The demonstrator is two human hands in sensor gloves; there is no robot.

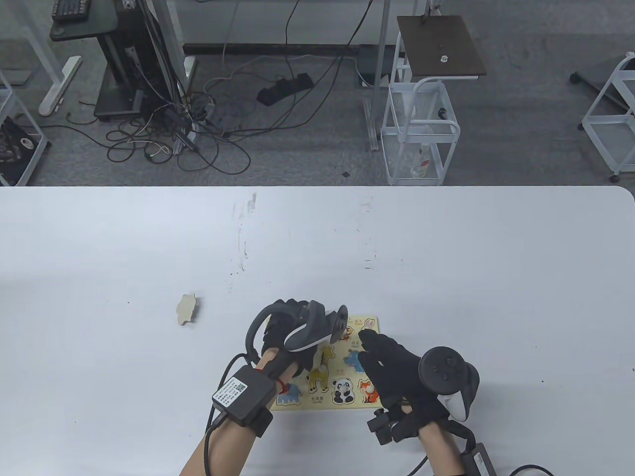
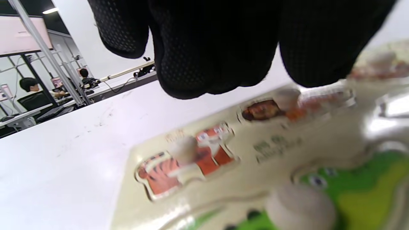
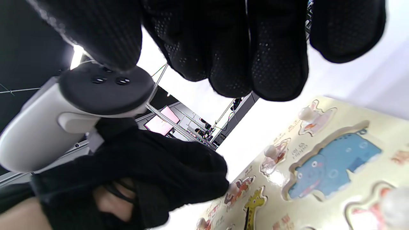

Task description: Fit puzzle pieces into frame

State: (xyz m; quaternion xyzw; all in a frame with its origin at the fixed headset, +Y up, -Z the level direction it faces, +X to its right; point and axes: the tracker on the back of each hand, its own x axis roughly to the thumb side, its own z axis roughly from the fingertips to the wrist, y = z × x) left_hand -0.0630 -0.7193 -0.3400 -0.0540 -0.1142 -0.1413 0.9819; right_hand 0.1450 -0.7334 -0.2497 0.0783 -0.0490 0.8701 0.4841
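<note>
Table view: the puzzle frame (image 1: 325, 369) lies on the desk (image 1: 446, 277) beneath both hands; a loose piece (image 1: 187, 308) sits well left. Wrist views: left hand (image 2: 217, 44) and right hand (image 3: 243, 48) hover loosely curled, each grip empty.

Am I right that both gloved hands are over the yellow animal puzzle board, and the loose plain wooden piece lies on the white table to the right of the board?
Not quite. The loose plain wooden piece lies to the left of the yellow animal puzzle board, as the table view shows. The left hand and right hand are indeed over the board on the white table.
</note>
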